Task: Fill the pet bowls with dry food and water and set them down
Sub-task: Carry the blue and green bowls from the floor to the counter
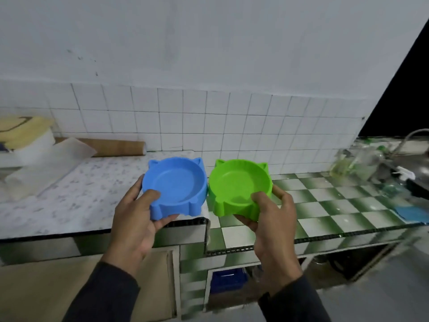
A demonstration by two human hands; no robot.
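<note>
My left hand (137, 217) grips a blue pet bowl (177, 182) by its near rim, thumb inside and fingers underneath. My right hand (271, 212) grips a green pet bowl (236, 184) the same way. Both bowls have small ear shapes on the far rim and look empty. They are held side by side, almost touching, above the front edge of the counter.
A speckled white counter (69, 201) lies to the left and a green-checked tiled counter (336, 205) to the right. Far right are a sink with a tap (413, 140), clear bottles (352, 163) and a blue cloth (411, 213). A brown roll (116, 147) lies at the back left.
</note>
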